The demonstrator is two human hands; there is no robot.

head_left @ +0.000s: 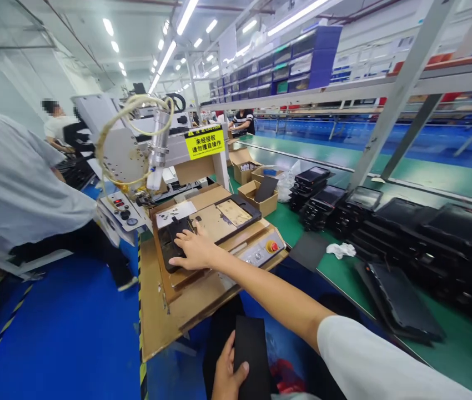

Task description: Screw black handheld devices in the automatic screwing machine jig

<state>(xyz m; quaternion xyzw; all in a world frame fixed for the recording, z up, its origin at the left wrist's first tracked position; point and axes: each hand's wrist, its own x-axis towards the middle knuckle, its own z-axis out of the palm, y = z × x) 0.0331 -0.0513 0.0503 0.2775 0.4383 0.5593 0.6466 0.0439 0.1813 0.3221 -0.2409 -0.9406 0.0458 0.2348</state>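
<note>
At the bottom of the view my left hand (pixel 230 369) grips a flat black rectangular panel (pixel 252 355), thumb across its face. My right hand (pixel 196 250) reaches out over the machine bed with its fingers spread, over or on a black tray-like part (pixel 169 256); whether it presses on it is hard to see. Beside that part lies a tan plate in a black frame (pixel 240 214). A white paper with small dark pieces (pixel 175 214) sits behind my fingers. Above stands the machine's dispensing head (pixel 157 147) with its yellowish hose.
A red stop button (pixel 272 246) is on the machine's front panel. To the right, the green bench (pixel 356 283) bears stacks of black devices (pixel 419 233), a crumpled white tissue (pixel 341 250) and open cartons (pixel 259 197). A person in a light shirt (pixel 23 172) bends over at left.
</note>
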